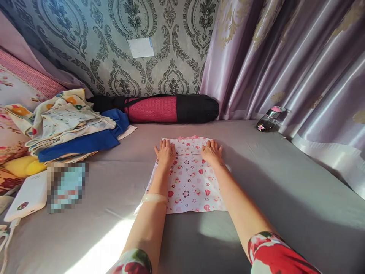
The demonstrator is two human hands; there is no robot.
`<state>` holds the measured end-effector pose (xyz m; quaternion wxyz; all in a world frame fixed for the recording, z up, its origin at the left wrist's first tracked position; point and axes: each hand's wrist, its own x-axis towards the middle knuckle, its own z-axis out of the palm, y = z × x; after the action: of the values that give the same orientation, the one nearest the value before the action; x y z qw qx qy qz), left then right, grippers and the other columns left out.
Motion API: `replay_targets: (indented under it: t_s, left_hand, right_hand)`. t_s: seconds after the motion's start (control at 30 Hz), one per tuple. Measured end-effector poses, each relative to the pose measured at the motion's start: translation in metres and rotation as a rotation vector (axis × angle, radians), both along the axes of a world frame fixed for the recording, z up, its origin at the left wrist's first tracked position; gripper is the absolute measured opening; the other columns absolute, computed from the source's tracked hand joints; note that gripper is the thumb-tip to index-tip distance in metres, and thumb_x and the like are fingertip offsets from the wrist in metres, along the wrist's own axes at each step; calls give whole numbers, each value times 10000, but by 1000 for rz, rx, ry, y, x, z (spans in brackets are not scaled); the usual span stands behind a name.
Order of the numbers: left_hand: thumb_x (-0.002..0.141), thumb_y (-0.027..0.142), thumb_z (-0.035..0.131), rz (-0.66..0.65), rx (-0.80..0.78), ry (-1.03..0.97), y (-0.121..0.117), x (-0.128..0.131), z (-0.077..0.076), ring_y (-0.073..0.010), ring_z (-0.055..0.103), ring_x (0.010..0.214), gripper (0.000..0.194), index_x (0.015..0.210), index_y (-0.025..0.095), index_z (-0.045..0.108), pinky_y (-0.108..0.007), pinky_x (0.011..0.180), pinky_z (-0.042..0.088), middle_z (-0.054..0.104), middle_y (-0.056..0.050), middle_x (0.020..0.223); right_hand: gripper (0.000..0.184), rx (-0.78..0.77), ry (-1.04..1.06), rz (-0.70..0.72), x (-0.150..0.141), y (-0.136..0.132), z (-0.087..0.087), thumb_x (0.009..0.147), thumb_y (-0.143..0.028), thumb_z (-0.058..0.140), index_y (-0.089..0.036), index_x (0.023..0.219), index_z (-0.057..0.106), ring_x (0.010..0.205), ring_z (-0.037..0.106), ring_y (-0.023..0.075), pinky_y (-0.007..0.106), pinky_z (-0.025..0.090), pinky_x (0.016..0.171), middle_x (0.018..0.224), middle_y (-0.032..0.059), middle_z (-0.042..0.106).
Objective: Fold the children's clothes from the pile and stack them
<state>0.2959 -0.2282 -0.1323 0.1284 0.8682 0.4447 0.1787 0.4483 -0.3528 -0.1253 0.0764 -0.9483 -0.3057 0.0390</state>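
Note:
A white garment (186,182) printed with pink hearts and flowers lies flat before me, its far end folded over into a band with a bit of pink trim at the top edge. My left hand (166,153) rests palm down on the left end of that band, fingers spread. On the band's right end lies my right hand (212,151), also flat with the fingers apart. Both hands press on the cloth without gripping it. A pale bangle (154,198) circles my left wrist area. What kind of garment it is, I cannot tell.
Grey sheet (270,182) covers the surface. Folded clothes (74,121) are piled at the left, near a white power bank (27,196) with a cable. A red and black rolled bag (154,109) lies along the wall. A dark bottle (269,120) stands by the curtain (285,57).

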Motion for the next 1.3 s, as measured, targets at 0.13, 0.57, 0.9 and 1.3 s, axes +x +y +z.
replay_targets:
  t_s: [0.13,0.57,0.9,1.3]
  left_hand:
    - [977,292,289,-104,-11,27,-3,4,-2,-285,281,1470,515,1428,108,458,-542,1202,157,389,-161,1543]
    - [959,210,312,-120,-129,-21,7,7,-10,-259,307,1461,497,1417,99,471,-491,1213,176,382,-147,1549]
    - [903,145,306,200,-320,-489,31,-14,12,-230,532,1303,514,1352,110,553,-378,1115,402,585,-120,1388]
    - [852,144,315,360,-393,-625,41,-33,9,-247,533,1306,551,1335,139,580,-405,1108,427,615,-78,1358]
  right_hand:
    - [567,44,-57,262,-17,24,9,1010,-332,224,-128,1532,311,1496,151,273,518,85,1191,1625,143,198]
    - [560,51,-37,458,-36,53,-11,1017,-345,220,-175,1547,281,1493,164,243,537,130,1186,1613,90,262]
    - [573,107,19,587,-72,89,3,1026,-368,205,-116,1530,308,1500,146,225,474,70,1207,1620,104,232]
    - [580,110,37,542,-77,103,-7,1012,-376,242,-106,1519,324,1484,199,237,481,94,1202,1600,112,288]
